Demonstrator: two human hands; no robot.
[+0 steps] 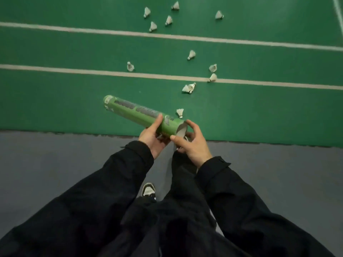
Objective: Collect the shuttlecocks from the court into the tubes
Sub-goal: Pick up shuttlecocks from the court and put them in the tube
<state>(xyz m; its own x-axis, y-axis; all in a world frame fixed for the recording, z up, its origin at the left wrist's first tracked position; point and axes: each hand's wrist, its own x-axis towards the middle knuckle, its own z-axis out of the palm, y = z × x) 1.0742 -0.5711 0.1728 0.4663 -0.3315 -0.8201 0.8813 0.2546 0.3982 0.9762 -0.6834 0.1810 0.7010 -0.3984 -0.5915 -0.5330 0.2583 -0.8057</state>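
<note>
Left hand (pixel 151 140) grips green shuttlecock tube (pixel 141 115) near its open end, fingers curled round it. Right hand (pixel 193 143), fingers curled, pinches the tube's rim. White shuttlecocks lie scattered on green court (pixel 55 108); nearest shuttlecock (pixel 180 113) just beyond tube.
</note>
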